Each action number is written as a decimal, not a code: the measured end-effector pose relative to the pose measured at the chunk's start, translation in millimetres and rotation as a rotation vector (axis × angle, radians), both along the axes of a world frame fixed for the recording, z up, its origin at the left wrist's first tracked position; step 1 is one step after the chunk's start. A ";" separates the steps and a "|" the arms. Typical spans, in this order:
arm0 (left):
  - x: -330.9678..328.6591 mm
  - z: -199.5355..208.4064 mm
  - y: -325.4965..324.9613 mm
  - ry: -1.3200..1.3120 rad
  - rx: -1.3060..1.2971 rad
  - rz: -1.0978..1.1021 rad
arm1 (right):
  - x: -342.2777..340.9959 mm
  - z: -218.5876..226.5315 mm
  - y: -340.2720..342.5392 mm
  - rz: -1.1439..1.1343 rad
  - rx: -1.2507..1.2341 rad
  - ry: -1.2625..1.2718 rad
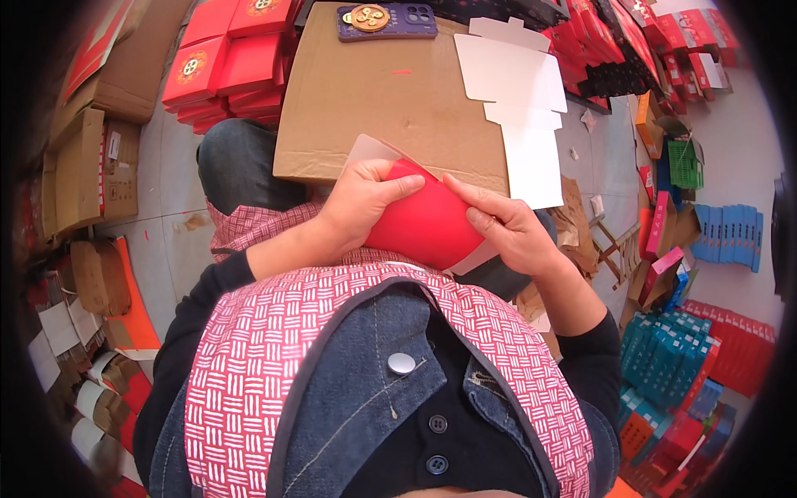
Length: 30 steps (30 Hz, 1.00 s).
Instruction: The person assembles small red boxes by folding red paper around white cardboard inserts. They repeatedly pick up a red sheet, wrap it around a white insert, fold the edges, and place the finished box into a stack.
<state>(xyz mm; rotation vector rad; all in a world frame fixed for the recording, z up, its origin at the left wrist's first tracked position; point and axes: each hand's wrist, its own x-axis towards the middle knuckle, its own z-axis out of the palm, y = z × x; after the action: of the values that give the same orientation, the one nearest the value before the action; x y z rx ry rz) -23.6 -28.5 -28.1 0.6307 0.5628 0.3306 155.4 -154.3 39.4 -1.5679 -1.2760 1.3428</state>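
Note:
A red card sheet with a white underside (425, 222) is bent into a curve just above my lap. My left hand (359, 199) grips its left edge, thumb lying across the red face. On its right edge my right hand (506, 226) pinches with thumb and fingers. Both hands sit in front of a brown cardboard board (374, 100) resting on my knees.
White flat box blanks (519, 91) lie on the board's right side, and a purple phone (387, 20) at its far edge. Stacks of red boxes (224, 58) stand at the upper left. Blue, teal and red boxes (681, 365) crowd the floor on the right, brown cartons (87, 166) on the left.

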 end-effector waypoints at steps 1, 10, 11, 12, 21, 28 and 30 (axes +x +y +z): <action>0.3 1.0 -0.1 0.002 0.002 0.000 | 0.4 0.1 0.7 -0.008 -0.006 0.020; -3.0 -2.8 4.0 0.022 0.068 -0.053 | 0.1 -3.0 2.3 0.024 -0.038 -0.009; -2.6 -1.3 7.0 0.029 0.086 -0.056 | -3.8 -3.5 4.3 0.010 0.018 -0.071; 0.9 3.0 16.3 0.039 0.342 0.008 | -5.9 -1.8 6.2 -0.004 0.072 -0.136; 3.8 16.0 53.0 -0.017 0.827 0.509 | -33.7 -31.2 29.0 -0.451 0.345 0.220; -4.7 -8.4 61.7 -0.023 0.685 0.067 | -8.2 -48.8 48.6 -0.597 0.240 0.411; -0.9 -16.1 62.4 -0.010 0.628 0.028 | -6.3 -56.9 49.0 -0.598 0.240 0.306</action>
<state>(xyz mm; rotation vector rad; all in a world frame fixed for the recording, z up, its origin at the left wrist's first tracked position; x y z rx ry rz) -24.5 34.0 -44.2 1.2250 0.4552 0.5440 149.0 -105.3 -17.4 -1.3599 -0.6726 0.9552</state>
